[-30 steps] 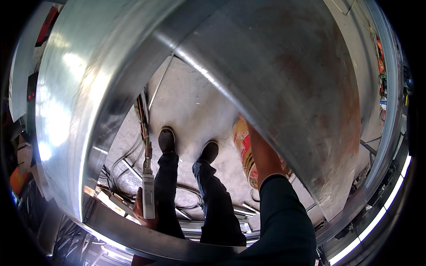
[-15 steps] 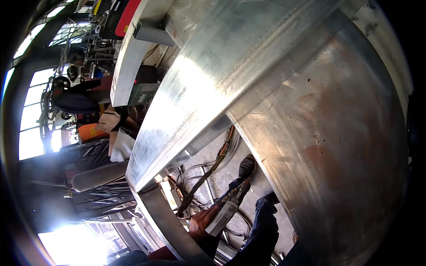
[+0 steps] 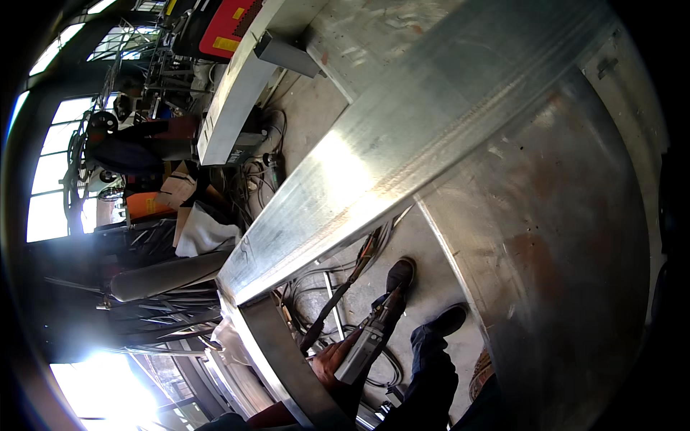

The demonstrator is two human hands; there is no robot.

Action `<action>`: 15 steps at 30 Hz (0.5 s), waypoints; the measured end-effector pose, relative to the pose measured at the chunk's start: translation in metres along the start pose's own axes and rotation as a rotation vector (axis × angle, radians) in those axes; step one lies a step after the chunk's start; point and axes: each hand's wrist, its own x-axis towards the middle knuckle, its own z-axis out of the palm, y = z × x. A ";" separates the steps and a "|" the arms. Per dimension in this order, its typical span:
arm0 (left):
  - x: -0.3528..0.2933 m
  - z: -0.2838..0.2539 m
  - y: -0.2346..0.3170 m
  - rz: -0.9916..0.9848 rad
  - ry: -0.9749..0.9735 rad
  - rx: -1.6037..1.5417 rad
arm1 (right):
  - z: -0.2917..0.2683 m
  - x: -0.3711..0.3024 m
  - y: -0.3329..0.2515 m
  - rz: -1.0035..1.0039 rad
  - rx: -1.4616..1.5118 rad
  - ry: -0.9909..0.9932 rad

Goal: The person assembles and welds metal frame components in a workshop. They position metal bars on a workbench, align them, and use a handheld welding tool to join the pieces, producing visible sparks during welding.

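Note:
Below the metal frame, my left hand (image 3: pixel 329 363) is closed around the rear of a long grey power tool (image 3: pixel 361 353). Its slim end points up toward a dark shoe (image 3: pixel 401 273); the exact kind of tool does not show. A short metal bar (image 3: pixel 291 363) of the frame passes in front of my left forearm. Close to the tool's right lies a leg in blue trousers (image 3: pixel 425 363). My right hand does not show. A broad, shiny metal beam (image 3: pixel 338 179) slants across the middle, above the hand and the tool.
A large, stained metal sheet (image 3: pixel 546 237) fills the right side. Cables (image 3: pixel 309 284) coil on the concrete floor. At the left are a grey cylinder (image 3: pixel 165 276), an orange box (image 3: pixel 146 206) and stacked metal stock. A red and black machine (image 3: pixel 226 32) stands at the top.
The view has shifted, so the beam and sheet sit further right and more floor shows. A second dark shoe has come into view. My left hand still grips the tool.

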 end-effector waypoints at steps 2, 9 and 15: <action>0.000 -0.002 -0.007 0.013 0.025 -0.020 | -0.012 -0.013 0.002 -0.006 0.038 0.008; -0.029 0.033 -0.034 -0.068 0.138 -0.125 | -0.059 -0.141 -0.059 -0.337 0.416 0.153; -0.084 0.075 -0.090 -0.193 0.126 -0.252 | -0.211 -0.342 -0.126 -0.633 0.697 0.055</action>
